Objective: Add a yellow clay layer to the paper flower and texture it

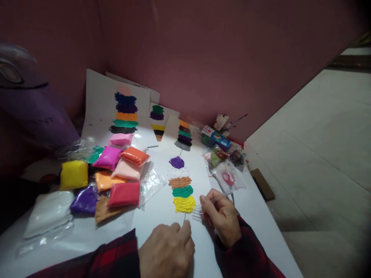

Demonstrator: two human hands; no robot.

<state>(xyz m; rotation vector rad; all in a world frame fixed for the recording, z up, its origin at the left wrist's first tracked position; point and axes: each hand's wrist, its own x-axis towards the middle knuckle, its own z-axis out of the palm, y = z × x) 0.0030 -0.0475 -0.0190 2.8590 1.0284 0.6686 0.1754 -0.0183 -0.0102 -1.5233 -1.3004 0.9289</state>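
A white sheet (162, 210) lies on the table with a stack of textured clay bands: purple, white, brown, green and yellow (184, 204). My right hand (222, 222) grips a metal fork (198, 210), its tines at the right edge of the yellow band. My left hand (168, 251) rests on the sheet just below the yellow band, fingers curled, pressing the paper down. Both sleeves are red and dark plaid.
Several colored clay packets (110, 173) are piled at left, with a white bag (48, 214) in front. Finished clay pictures (123, 112) lean against the pink wall. A second fork (216, 178), small bags and brushes (228, 123) sit at right. The table edge runs diagonally at right.
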